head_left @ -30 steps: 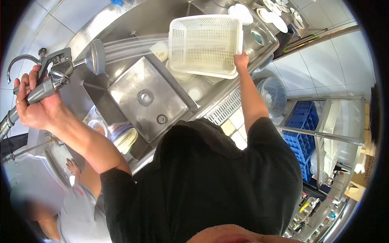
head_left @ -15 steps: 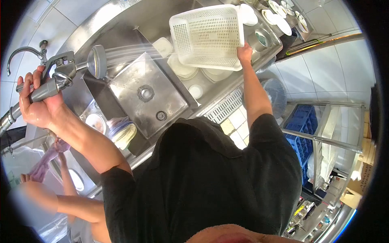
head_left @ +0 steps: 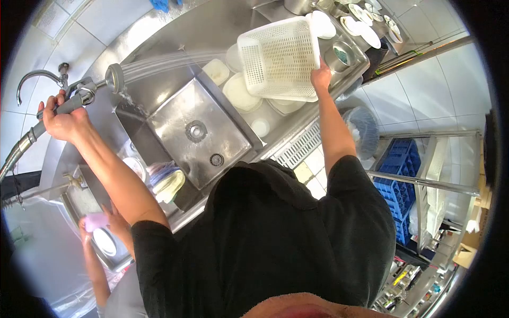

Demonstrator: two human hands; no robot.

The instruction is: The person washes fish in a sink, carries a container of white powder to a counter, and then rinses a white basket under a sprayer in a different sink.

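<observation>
My left hand (head_left: 64, 119) is wrapped round the handle of a spray nozzle (head_left: 114, 78) at the upper left. Water streams from it to the right, toward a white perforated basket (head_left: 281, 58). My right hand (head_left: 320, 78) grips the basket's right rim and holds it tilted over the counter. White plates (head_left: 239, 93) lie under and beside the basket, and a small white dish (head_left: 260, 127) sits below them. Between my arms is the steel sink (head_left: 199, 132), with a drain in its floor.
Cloths (head_left: 167, 183) lie at the sink's left edge. At the lower left a co-worker's hands hold a pink cloth (head_left: 96, 221) near a white plate. A metal pot (head_left: 339, 55) and dishes stand at the upper right. Blue crates (head_left: 395, 185) fill a rack on the right.
The nozzle has moved slightly up and left, its head turned. The basket has shifted a little right and down. The co-worker's hands and pink cloth have moved right.
</observation>
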